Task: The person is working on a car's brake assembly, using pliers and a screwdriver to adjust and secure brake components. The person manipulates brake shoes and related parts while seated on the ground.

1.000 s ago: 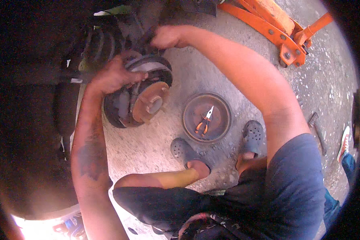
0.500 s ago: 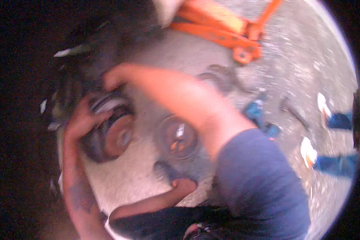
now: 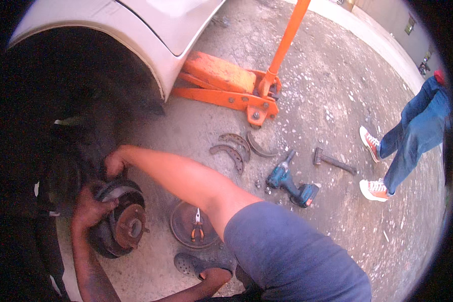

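Observation:
My left hand wraps round the edge of a drum brake assembly, its thumb lying over the front by the curved shoe. The rusty round hub with studs faces outward and carries no drum. Just above and behind the assembly, my right hand is curled, its fingertips lost in the dark wheel well. What it grips cannot be made out. On the ground to the right of the hub, pliers with orange and black handles lie in a round brown drum or dish.
A white car body arches overhead, beside an orange floor jack. Several curved brake shoes, a teal cordless impact driver and a hammer lie on the ground. Another person's legs stand at right.
My view has shifted and sharpened from a blur, bringing the car body and more of the jack in. Both hands stay at the brake assembly.

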`<state>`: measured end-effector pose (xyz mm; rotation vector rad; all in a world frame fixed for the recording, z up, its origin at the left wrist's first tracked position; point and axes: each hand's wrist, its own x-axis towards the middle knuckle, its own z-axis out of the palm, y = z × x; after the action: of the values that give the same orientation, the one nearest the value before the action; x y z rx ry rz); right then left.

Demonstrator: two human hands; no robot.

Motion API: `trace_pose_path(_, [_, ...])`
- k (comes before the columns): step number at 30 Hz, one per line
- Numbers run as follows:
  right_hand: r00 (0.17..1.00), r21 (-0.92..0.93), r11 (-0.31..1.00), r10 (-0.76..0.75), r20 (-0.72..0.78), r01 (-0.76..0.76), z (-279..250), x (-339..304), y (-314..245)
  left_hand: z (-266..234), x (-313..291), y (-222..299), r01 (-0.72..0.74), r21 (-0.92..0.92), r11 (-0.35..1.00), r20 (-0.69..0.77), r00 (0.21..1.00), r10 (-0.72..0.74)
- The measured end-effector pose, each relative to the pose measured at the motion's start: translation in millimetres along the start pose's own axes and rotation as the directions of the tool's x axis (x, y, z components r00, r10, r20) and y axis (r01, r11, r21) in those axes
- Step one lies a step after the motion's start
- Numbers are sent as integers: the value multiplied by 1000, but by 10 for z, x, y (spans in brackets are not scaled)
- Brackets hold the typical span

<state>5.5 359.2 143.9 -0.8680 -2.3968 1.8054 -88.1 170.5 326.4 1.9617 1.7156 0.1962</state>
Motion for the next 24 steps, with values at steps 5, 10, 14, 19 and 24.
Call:
trace_pose_path(5, [992, -90, 988, 126, -30, -128, 75, -241, -257, 30, -6, -30, -24, 0, 1000, -18, 1000, 24])
trace_pose_path(10, [990, -166, 981, 84, -114, -103, 89, -484, -491, 36, 5, -60, -17, 1, 1000, -19, 1000, 17])
trace_pose_path(14, [998, 83, 996, 29, -50, -25, 132, -605, -514, 22, 16, -23, -65, -31, 997, 5, 998, 65])
trace_pose_path(19, [995, 219, 971, -98, 16, 93, 170, -448, -223, 15, -14, 3, -84, -14, 996, -15, 996, 84])
trace_pose_path(24, [995, 51, 994, -96, 34, 94, 54, -235, -109, 17, 3, 13, -110, -70, 991, 6, 994, 111])
